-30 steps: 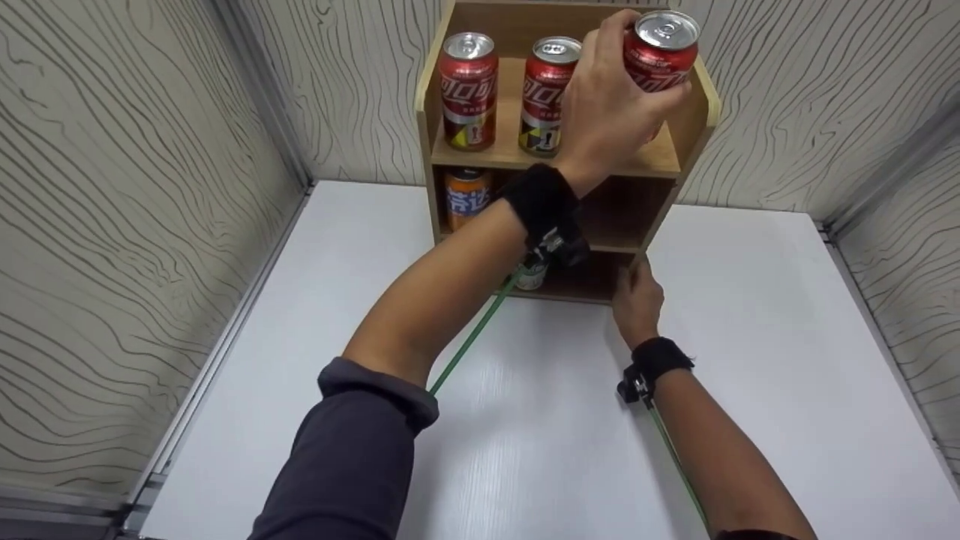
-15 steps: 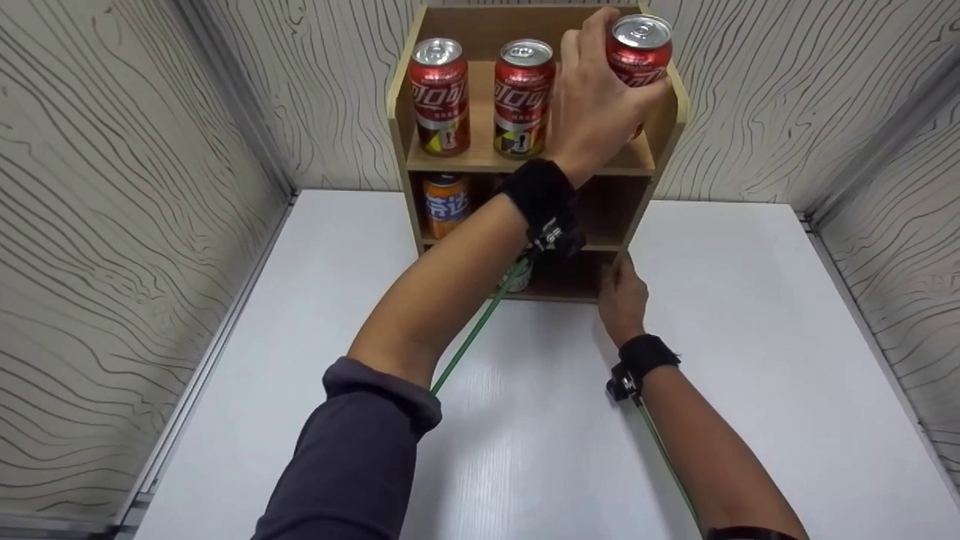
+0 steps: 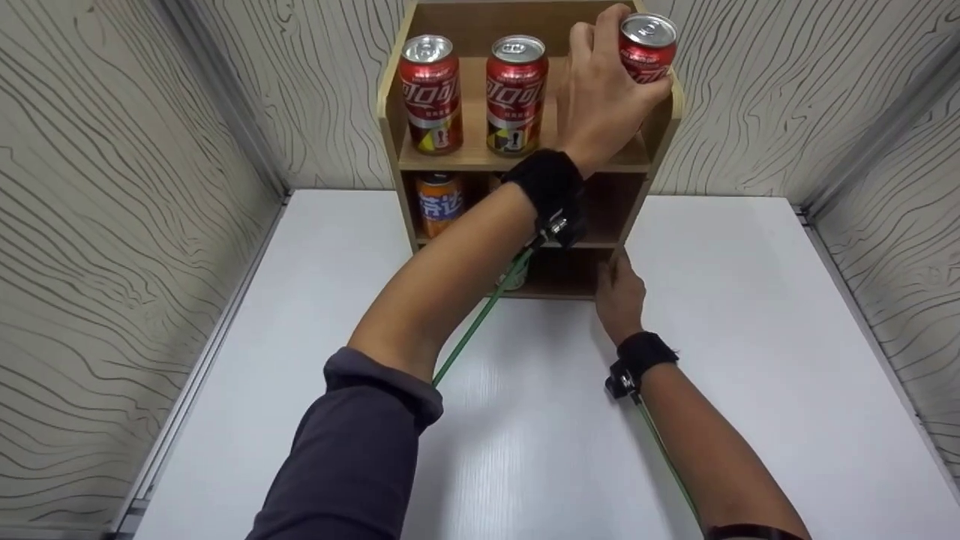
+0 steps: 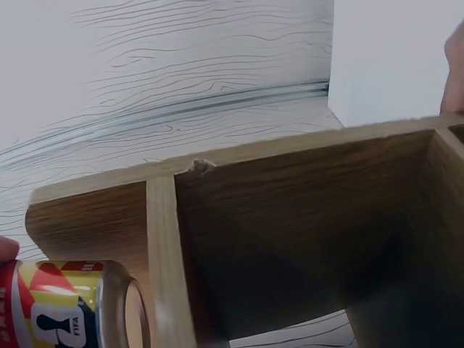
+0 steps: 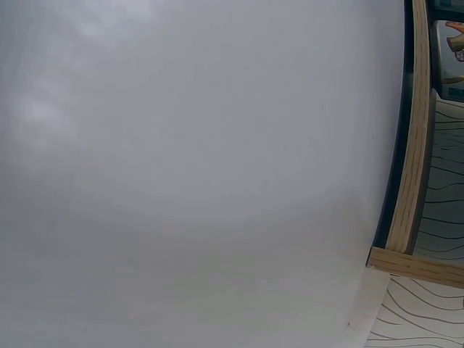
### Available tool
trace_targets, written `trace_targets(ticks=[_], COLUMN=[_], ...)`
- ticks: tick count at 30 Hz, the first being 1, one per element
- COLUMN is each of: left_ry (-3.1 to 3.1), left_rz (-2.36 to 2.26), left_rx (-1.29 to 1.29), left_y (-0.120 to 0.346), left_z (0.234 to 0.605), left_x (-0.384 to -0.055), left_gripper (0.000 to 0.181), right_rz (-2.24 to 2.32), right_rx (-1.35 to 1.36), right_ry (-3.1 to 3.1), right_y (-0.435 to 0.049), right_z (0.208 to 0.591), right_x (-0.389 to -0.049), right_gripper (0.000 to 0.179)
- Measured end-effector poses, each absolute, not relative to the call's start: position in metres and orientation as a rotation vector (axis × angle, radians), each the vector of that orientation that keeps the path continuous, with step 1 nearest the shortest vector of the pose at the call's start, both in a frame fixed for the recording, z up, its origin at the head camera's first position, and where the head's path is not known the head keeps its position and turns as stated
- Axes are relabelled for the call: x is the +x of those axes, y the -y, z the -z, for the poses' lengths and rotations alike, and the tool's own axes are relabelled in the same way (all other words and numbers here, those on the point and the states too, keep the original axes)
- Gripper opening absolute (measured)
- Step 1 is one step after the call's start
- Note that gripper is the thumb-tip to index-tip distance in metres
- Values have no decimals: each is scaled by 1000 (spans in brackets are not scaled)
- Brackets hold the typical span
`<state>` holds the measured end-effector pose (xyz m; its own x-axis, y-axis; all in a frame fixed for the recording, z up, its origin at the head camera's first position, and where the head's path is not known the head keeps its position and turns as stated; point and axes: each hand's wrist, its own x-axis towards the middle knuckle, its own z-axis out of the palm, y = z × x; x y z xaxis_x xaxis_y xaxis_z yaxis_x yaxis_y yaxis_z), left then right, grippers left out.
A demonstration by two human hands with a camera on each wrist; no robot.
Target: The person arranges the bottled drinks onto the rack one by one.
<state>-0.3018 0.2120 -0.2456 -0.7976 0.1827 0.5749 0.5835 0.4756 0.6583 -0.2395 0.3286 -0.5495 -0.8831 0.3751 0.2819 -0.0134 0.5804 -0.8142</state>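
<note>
My left hand [image 3: 607,97] grips a red cola can [image 3: 647,56] at the right end of the top tier of a small wooden shelf [image 3: 517,161]. Thumb and fingers wrap the can from either side. In the left wrist view, the bottom of this cola can [image 4: 65,308] is close over the tier's board. Two matching cola cans stand upright to its left, one at the left end [image 3: 431,97] and one in the middle [image 3: 516,97]. Low on the shelf's right side panel, my right hand [image 3: 621,300] holds the edge, its fingers partly hidden.
An orange soda can [image 3: 441,206] stands at the left of the middle tier. On the bottom tier, a light green can [image 3: 514,277] is partly hidden behind my left forearm. Wood-grain patterned walls [image 3: 750,97] enclose the white table [image 3: 525,420] at the back and sides.
The whole view has shifted, putting the shelf further left in frame. Against the shelf, my left hand and its cola can moved slightly right, uncovering the middle can. My right hand stays at the panel.
</note>
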Motion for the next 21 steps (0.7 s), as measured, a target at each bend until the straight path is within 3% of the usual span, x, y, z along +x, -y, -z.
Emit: trace_targets(ticks=[15,21], left_ry=[2338,2338], left_rz=[1227,1235], left_rx=[-575,-562], left_y=[-212,-211], left_z=[250,253], left_x=[-299,-299], left_gripper=[79,80], right_rz=[-1219,-1246], right_rx=[-284,-271], right_ry=[2383,2383], right_y=[-330,-328], right_z=[549,548], right_x=[-238,-237], right_gripper=[36,43])
